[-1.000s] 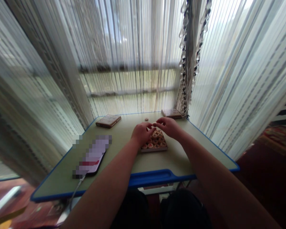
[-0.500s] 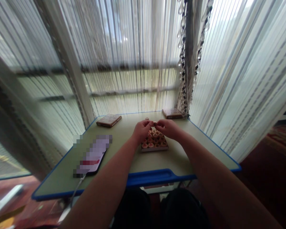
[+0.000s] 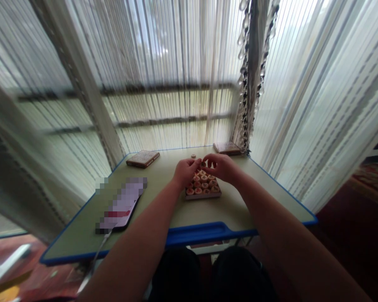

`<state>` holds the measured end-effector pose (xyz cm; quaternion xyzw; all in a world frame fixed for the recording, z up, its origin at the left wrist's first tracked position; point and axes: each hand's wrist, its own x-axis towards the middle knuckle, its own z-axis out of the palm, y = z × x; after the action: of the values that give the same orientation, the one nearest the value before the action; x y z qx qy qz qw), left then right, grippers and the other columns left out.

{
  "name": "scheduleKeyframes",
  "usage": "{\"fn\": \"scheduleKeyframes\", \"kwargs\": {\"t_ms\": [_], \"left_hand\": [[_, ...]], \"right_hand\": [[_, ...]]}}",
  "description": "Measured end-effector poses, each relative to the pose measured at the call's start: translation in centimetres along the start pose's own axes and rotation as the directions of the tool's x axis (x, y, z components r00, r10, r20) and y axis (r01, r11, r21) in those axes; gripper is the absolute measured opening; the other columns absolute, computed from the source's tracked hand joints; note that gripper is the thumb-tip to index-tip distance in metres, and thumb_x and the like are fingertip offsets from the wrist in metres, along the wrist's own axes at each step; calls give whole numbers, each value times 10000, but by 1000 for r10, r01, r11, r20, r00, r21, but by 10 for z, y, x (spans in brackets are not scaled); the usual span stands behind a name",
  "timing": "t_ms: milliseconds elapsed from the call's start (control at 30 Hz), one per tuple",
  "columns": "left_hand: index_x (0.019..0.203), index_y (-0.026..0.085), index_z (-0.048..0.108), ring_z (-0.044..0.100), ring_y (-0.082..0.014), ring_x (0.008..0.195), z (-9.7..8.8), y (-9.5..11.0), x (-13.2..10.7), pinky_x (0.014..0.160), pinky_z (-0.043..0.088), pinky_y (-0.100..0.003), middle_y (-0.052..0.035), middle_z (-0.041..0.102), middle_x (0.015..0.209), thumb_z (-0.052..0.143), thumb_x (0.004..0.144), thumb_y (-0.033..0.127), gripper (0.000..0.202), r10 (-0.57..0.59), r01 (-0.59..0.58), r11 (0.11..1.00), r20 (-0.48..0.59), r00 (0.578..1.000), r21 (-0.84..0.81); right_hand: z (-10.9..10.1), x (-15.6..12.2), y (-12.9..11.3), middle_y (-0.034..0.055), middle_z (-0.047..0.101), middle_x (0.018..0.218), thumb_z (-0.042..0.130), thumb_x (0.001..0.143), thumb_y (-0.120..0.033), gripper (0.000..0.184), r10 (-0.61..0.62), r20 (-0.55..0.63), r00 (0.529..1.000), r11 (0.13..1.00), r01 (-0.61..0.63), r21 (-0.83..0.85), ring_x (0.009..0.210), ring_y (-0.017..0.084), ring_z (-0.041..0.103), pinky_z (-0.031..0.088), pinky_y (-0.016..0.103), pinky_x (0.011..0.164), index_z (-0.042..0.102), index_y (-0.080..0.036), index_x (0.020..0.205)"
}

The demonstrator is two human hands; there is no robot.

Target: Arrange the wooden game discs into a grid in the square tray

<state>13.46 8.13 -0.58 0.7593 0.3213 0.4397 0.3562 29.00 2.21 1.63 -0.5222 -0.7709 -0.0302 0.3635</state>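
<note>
A shallow box (image 3: pixel 203 196) of round wooden Chinese chess pieces, marked in red and dark characters, sits on the table in front of me. Over its far side, my left hand (image 3: pixel 186 172) and my right hand (image 3: pixel 223 167) meet at one small round chess piece (image 3: pixel 203 164). The left thumb and fingers pinch it from the left. From the right, the thumb and forefinger close on it, with the other right fingers curled. My hands hide part of the back rows. Beyond them, another chess piece (image 3: pixel 193 156) lies on the table.
A flat patterned box (image 3: pixel 143 158) lies at the back left and a similar flat box (image 3: pixel 227 148) at the back right. A phone (image 3: pixel 122 205) with a cable rests on the left. The table's blue front edge (image 3: pixel 198 234) has a groove. Curtains hang behind.
My right hand has lifted slightly and its fingers have curled more apart around the chess piece. The piece has turned between my fingers. The view has shifted slightly.
</note>
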Motion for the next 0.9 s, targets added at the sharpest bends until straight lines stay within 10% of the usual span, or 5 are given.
{"fn": "scheduleKeyframes", "kwargs": {"t_ms": [367,900], "left_hand": [[586,165,664,575,-139,541,-3,13,-8,532,357,-242,-41,628,533,403,794,496,469,110,-46,906,-130,985,422],[575,164,651,569,-132,541,-1,15,-6,538,366,-230,-34,626,538,394,806,455,452,129,-23,908,-227,965,419]], "right_hand": [[-11,-4,-7,17,621,671,615,659,-386,265,139,288,948,990,-121,-79,545,92,497,321,203,500,656,-170,807],[-10,-7,-14,-4,612,583,638,618,-423,237,155,458,875,974,-58,-220,472,95,458,257,231,449,690,-232,748]]}}
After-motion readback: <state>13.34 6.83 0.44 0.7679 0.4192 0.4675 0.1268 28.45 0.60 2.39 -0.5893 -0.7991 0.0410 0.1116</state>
